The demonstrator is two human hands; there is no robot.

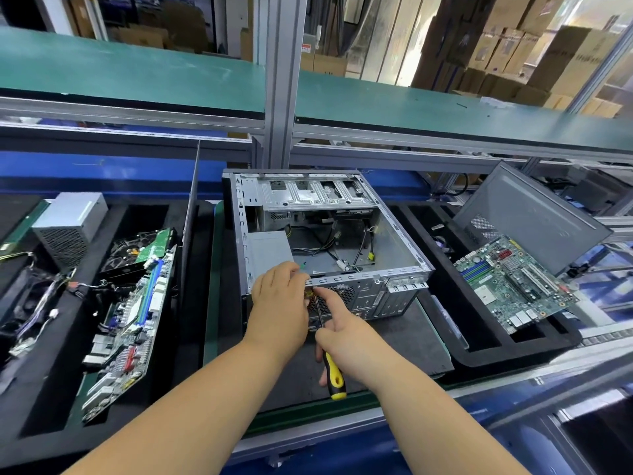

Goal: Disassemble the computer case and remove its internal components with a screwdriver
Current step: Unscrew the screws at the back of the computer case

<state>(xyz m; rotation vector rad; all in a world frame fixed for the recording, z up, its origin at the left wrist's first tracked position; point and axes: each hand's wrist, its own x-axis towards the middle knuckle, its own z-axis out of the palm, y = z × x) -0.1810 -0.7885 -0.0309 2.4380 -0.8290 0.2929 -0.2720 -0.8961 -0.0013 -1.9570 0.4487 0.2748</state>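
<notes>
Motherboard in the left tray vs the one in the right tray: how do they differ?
The left motherboard stands steeply on edge against the tray wall, among loose cables and other pulled parts. The right motherboard lies nearly flat, face up, leaning against a grey side panel. The left one's slots are blue and white; the right one's green and black. Both are bare green boards, out of the case.

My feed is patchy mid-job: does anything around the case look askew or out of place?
Nothing looks damaged or spilled. The motherboard on the right leans tilted against the removed side panel, and the left motherboard lies aslant in its tray.
</notes>
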